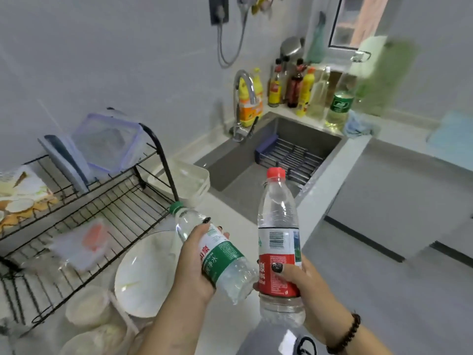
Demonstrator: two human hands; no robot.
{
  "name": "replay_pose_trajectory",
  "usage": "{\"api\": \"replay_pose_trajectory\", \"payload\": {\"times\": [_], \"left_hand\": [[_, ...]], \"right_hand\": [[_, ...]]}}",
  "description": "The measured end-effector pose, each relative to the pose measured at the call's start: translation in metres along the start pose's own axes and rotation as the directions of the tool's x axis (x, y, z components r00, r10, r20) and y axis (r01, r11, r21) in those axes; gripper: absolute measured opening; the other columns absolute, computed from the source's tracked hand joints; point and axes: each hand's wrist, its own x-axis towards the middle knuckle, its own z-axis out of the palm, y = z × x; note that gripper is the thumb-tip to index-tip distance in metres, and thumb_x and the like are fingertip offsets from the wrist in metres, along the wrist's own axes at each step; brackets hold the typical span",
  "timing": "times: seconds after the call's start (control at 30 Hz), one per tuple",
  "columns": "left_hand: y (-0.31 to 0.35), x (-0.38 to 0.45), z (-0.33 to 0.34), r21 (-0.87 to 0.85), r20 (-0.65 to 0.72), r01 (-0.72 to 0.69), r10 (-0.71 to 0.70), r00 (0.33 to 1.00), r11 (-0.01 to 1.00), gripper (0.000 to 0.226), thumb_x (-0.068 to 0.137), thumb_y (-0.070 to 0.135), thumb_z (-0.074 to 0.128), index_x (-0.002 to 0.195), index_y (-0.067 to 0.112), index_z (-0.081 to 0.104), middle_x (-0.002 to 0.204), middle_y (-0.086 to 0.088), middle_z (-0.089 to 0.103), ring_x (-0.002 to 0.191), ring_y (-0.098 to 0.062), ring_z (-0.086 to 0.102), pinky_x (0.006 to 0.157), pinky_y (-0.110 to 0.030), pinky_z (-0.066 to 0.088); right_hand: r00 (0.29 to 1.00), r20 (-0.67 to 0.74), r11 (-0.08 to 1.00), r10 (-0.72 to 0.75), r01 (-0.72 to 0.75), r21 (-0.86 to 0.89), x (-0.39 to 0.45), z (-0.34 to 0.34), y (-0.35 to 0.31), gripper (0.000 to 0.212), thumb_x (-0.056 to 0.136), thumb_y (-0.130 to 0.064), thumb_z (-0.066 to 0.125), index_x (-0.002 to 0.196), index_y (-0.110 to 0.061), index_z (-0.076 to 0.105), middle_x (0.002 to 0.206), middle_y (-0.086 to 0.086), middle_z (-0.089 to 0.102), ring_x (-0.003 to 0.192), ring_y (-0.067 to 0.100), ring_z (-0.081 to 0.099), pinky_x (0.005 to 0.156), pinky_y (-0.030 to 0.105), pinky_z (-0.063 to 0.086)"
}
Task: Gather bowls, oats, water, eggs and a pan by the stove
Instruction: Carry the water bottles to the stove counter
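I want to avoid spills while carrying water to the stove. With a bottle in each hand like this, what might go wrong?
The left hand grips the green-label bottle tilted, so it may slip. The right hand holds the taller red-label bottle low on its body, so it may tip. Both hands are full, and the white bowl sits close below the left one, so it could get knocked.

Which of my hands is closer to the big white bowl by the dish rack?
Left. Your left hand, holding the green-capped bottle, hangs just right of the white bowl. Your right hand, gripping the red-capped bottle, is farther right.
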Motion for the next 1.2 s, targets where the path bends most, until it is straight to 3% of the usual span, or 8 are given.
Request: {"api": "replay_pose_trajectory", "payload": {"times": [0.13,0.27,0.33,0.43,0.6,0.87,1.03,1.2], "left_hand": [[-0.014,0.011,0.043,0.155,0.115,0.026,-0.044,0.992,0.988,0.025,0.081,0.028,0.069,0.095,0.007,0.068,0.08,-0.014,0.071,0.062,-0.022,0.066,0.065,-0.035,0.056],[-0.037,0.017,0.103,0.242,0.232,0.003,-0.061,0.971,0.97,0.024,0.081,0.026,0.068,0.095,0.007,0.067,0.087,-0.015,0.073,0.07,-0.022,0.069,0.075,-0.038,0.056],[-0.051,0.02,0.135,0.259,0.264,0.01,-0.08,0.961,0.966,0.033,0.077,0.026,0.07,0.103,0.007,0.065,0.096,-0.017,0.073,0.076,-0.023,0.072,0.074,-0.04,0.057],[-0.072,0.033,0.181,0.256,0.295,0.073,-0.15,0.944,0.964,0.051,0.07,0.03,0.074,0.114,0.009,0.06,0.089,-0.018,0.071,0.07,-0.026,0.07,0.067,-0.039,0.059],[-0.11,0.057,0.254,0.261,0.324,0.112,-0.197,0.925,0.959,0.043,0.069,0.028,0.075,0.105,0.009,0.06,0.074,-0.014,0.064,0.059,-0.026,0.063,0.063,-0.037,0.057],[-0.183,0.089,0.362,0.291,0.358,0.248,-0.346,0.867,0.924,0.053,0.069,0.036,0.075,0.112,0.012,0.054,0.08,-0.014,0.058,0.065,-0.028,0.059,0.058,-0.038,0.055],[-0.218,0.109,0.421,0.364,0.356,0.285,-0.416,0.837,0.887,0.059,0.059,0.035,0.08,0.109,0.015,0.055,0.079,-0.012,0.059,0.064,-0.027,0.06,0.061,-0.037,0.054],[-0.254,0.123,0.491,0.508,0.36,0.244,-0.461,0.811,0.826,0.026,0.078,0.032,0.07,0.09,0.011,0.058,0.063,-0.01,0.059,0.057,-0.024,0.058,0.06,-0.033,0.053]], "right_hand": [[0.988,-0.151,1.0,-0.014,0.01,-0.025,-0.008,-0.037,-0.009,0.047,0.073,-0.017,0.074,0.116,-0.018,0.057,0.096,0.012,0.074,0.088,0.032,0.072,0.073,0.039,0.057],[0.959,-0.279,0.999,-0.048,0.053,0.008,-0.007,-0.08,-0.029,0.036,0.077,-0.01,0.072,0.11,-0.018,0.06,0.089,0.007,0.075,0.08,0.025,0.072,0.065,0.033,0.057],[0.949,-0.308,0.994,-0.069,0.092,0.059,-0.005,-0.105,-0.045,0.039,0.074,-0.015,0.071,0.111,-0.016,0.059,0.089,0.013,0.074,0.077,0.027,0.071,0.064,0.035,0.058],[0.929,-0.356,0.986,-0.098,0.14,0.092,-0.002,-0.149,-0.071,0.047,0.071,-0.025,0.076,0.114,-0.014,0.059,0.095,0.018,0.073,0.083,0.033,0.07,0.07,0.04,0.059],[0.892,-0.429,0.975,-0.141,0.201,0.098,-0.002,-0.223,-0.11,0.046,0.069,-0.025,0.077,0.112,-0.016,0.061,0.096,0.018,0.073,0.086,0.035,0.07,0.072,0.041,0.059],[0.825,-0.538,0.969,-0.174,0.239,0.054,-0.01,-0.332,-0.155,0.053,0.066,-0.035,0.081,0.114,-0.02,0.063,0.1,0.01,0.074,0.096,0.033,0.07,0.083,0.044,0.057],[0.776,-0.614,0.961,-0.148,0.26,0.096,-0.015,-0.38,-0.165,0.054,0.061,-0.035,0.071,0.112,-0.018,0.063,0.098,0.011,0.074,0.095,0.033,0.07,0.082,0.043,0.057],[0.714,-0.691,0.956,-0.116,0.269,0.116,-0.008,-0.43,-0.183,0.042,0.07,-0.028,0.073,0.11,-0.02,0.065,0.099,0.011,0.074,0.097,0.034,0.069,0.09,0.048,0.055]]}}
